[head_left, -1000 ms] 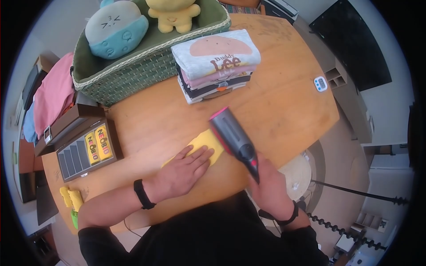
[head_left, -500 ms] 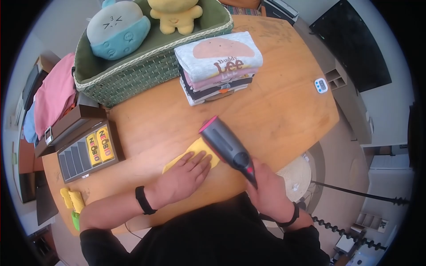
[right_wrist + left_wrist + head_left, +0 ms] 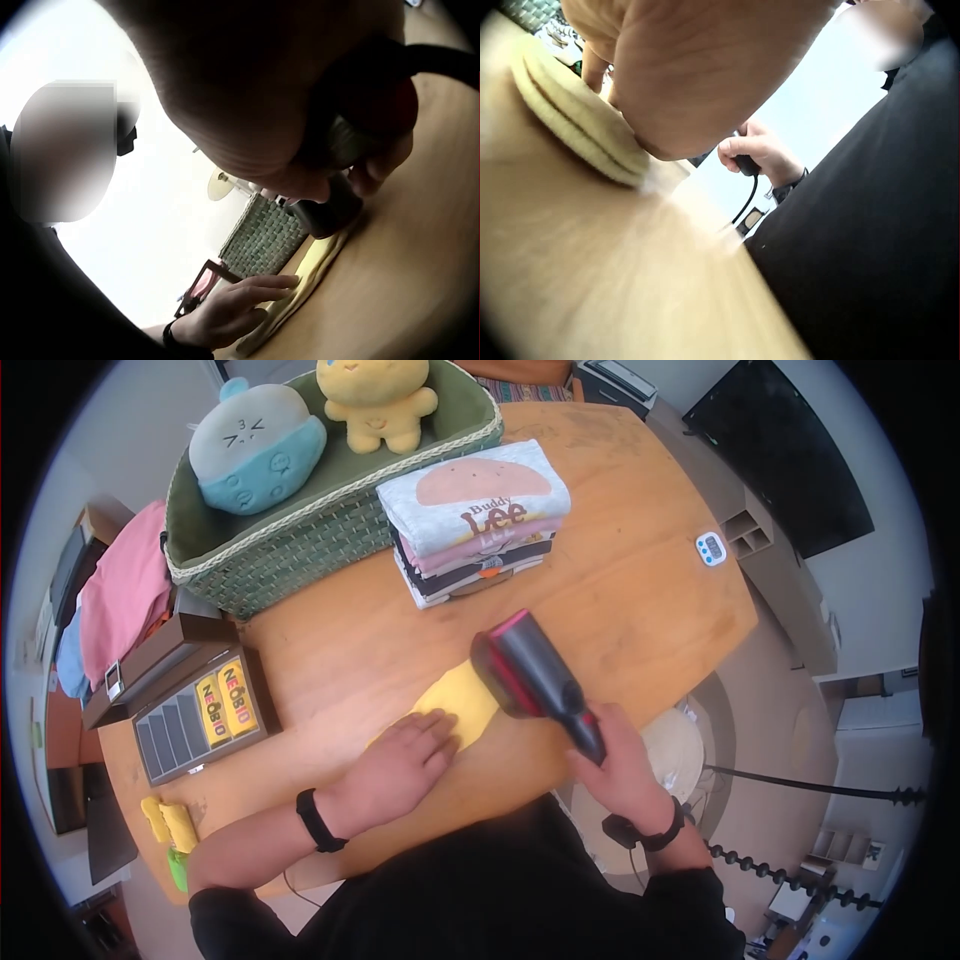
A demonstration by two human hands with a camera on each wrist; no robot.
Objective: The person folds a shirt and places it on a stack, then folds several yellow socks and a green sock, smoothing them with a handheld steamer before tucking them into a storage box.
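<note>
Your left hand [image 3: 392, 772] lies on the near part of the folded yellow cloth [image 3: 462, 700], its fingers [image 3: 432, 726] close together and reaching over the fabric. The cloth sits on the tabletop [image 3: 640, 550] in front of you, and the left wrist view shows its thick, layered edge. Your right hand [image 3: 618, 765] grips the handle of a dark grey handheld device with a pink-red rim [image 3: 535, 665], fingers curled round it. The device's head is at the right side of the cloth; whether it actually touches the fabric is hard to tell, since the right wrist view is dark there.

Beyond the cloth you have a stack of folded shirts [image 3: 475, 520], the top one printed "Buddy Lee", just beside a green woven basket [image 3: 290, 545] that holds a blue-and-white plush [image 3: 258, 448] and a yellow plush [image 3: 378, 405]. To your left is an open compartment box [image 3: 205, 715] with two yellow "NEOBIO" packs in it; a small white timer [image 3: 710, 549] lies near the tabletop's right edge.
</note>
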